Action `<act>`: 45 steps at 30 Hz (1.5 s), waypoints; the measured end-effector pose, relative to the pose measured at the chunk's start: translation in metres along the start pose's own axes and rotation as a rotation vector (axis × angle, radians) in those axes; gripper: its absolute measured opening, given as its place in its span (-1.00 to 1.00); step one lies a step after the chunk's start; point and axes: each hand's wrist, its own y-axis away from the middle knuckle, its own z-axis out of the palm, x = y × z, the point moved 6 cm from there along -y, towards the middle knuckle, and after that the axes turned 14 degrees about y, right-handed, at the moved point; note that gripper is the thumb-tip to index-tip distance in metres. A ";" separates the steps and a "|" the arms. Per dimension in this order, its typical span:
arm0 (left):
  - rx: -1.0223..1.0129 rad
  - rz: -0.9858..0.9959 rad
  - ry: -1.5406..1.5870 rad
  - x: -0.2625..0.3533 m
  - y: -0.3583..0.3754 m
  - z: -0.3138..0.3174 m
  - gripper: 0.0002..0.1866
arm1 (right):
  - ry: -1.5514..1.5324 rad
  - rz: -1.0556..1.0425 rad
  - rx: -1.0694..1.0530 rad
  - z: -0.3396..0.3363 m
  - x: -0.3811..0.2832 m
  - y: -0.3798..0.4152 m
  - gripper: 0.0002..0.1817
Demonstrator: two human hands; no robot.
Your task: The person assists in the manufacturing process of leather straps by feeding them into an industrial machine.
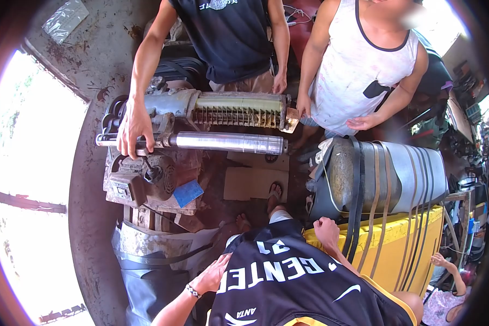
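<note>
My left hand [214, 276], with a patterned bracelet on the wrist, lies flat against the side of my black jersey [277, 266], fingers stretched out. My right hand [327, 232] is curled into a fist beside the yellow box [402, 244], near dark straps hanging over it; nothing shows in it. Ahead of me stands a machine with a shiny metal roller [231, 142] and a row of thin ribs or discs [236, 117] behind it. A co-worker's hand [136, 130] grips the roller's left end. An electric motor [155, 176] sits below.
A large roll of sheet material [386, 174] with draped strips lies on the yellow box. Two people stand behind the machine; another person [445, 296] is at lower right. Cardboard [244, 183] lies on the floor, a blue piece [188, 193] beside the motor, dark sheets [152, 288] at lower left.
</note>
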 end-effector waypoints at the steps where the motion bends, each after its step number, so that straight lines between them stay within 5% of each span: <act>1: -0.006 0.006 -0.013 0.002 0.000 0.000 -0.24 | 0.000 -0.001 0.004 0.000 0.000 0.000 -0.71; 45: -0.035 0.079 -0.045 -0.016 -0.001 0.002 -0.20 | -0.017 0.018 -0.012 -0.001 -0.001 0.001 -0.70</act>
